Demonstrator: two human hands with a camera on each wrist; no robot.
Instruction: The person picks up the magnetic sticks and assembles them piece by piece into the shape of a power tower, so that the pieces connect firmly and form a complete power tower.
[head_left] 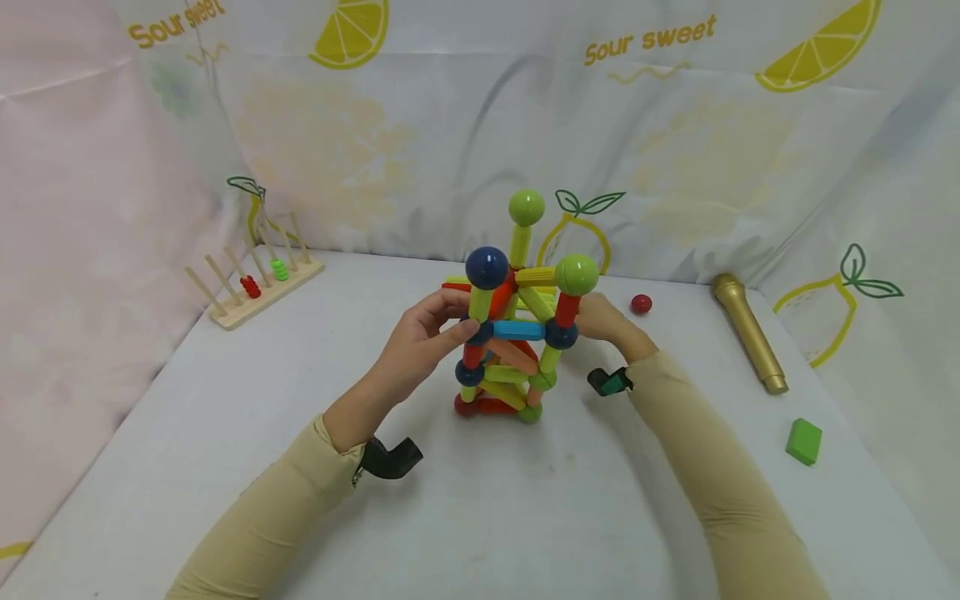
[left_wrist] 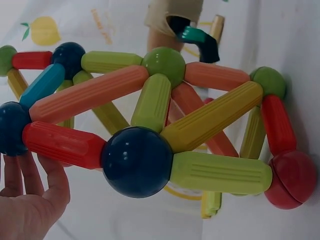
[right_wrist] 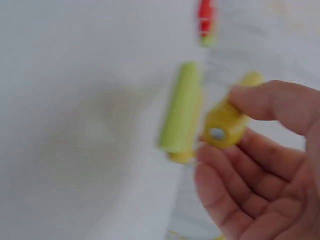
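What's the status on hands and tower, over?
Left hand holding tower by navy ball. Right hand pinching yellow rod. Tower upright. Light-green rod near right hand, possible obstacle.

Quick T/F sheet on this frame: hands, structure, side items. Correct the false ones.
1. The left hand holds nothing. False: the left hand grips the rod structure at a dark blue ball.
2. The right hand pinches a yellow rod. True.
3. The green block touches the gold microphone. False: they lie apart.
4. The bead rack carries red beads and green beads. True.
5. The loose red ball lies left of the rod structure in the head view. False: right of it.
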